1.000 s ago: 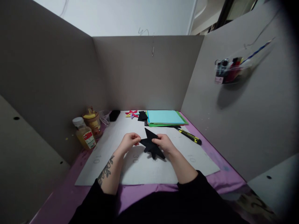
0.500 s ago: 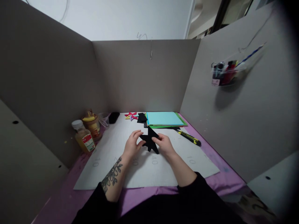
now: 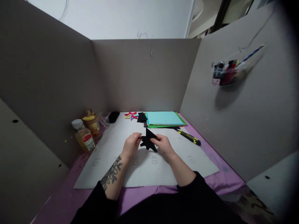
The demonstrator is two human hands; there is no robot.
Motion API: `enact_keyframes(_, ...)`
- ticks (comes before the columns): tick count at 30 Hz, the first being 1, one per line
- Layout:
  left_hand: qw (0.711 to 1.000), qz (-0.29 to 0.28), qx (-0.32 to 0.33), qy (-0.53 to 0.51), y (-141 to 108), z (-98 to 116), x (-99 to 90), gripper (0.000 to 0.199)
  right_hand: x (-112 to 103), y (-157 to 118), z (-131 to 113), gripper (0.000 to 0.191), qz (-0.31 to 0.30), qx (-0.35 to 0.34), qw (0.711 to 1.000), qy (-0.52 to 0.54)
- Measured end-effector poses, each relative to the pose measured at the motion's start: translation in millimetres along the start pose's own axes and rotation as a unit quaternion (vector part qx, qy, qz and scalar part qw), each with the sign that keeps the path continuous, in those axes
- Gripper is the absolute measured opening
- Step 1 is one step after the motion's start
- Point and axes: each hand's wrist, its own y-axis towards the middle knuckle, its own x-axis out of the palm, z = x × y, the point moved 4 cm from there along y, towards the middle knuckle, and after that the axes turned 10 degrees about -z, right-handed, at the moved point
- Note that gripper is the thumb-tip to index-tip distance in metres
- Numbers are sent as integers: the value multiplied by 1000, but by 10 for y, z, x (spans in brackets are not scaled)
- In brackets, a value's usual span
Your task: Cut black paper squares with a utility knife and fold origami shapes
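Note:
A black paper star (image 3: 149,140) with several pointed arms is held up between my two hands, over the white sheet (image 3: 151,174). My left hand (image 3: 132,143) pinches one point of it at the left. On the other side, my right hand (image 3: 163,143) grips the star's right part between thumb and fingers. Behind the star lie black paper pieces (image 3: 141,117) and a stack of coloured paper (image 3: 162,118), light blue on top. A black-and-yellow utility knife (image 3: 189,137) rests to the right of my right hand.
Small coloured paper shapes (image 3: 131,115) and a black phone-like object (image 3: 114,117) lie at the back. A bottle (image 3: 84,138), a brown jar (image 3: 92,126) and a clear cup (image 3: 104,119) stand left. A clear holder (image 3: 225,74) with tools hangs on the right wall.
The fingers of my left hand have closed on the star's left point. The star has tilted and shifted slightly left, and my right hand keeps its hold.

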Motion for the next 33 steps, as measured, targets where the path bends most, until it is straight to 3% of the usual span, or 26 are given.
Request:
enact_keyframes(7,997,2,-59,-53,-16,-80,4,7,0,8,19,23,-25,3,1000,4)
enact_keyframes(13,995,17,-47,-82,-11,-29,-40,9,24,-6,-3,21,-27,-8,1000,4)
enact_keyframes(16,996,0,-40,-82,1,-23,-54,3,25,-24,-30,19,4,-10,1000,-16)
enact_keyframes(21,998,-12,-26,-53,21,-40,-77,9,-8,-28,-30,20,49,-19,997,-54)
enact_keyframes(26,999,-1,-10,-52,29,-79,-70,10,-10,-10,22,20,38,-13,999,-21)
enact_keyframes(33,997,-34,12,-61,54,-51,-69,4,0,2,39,17,18,-19,1000,-3)
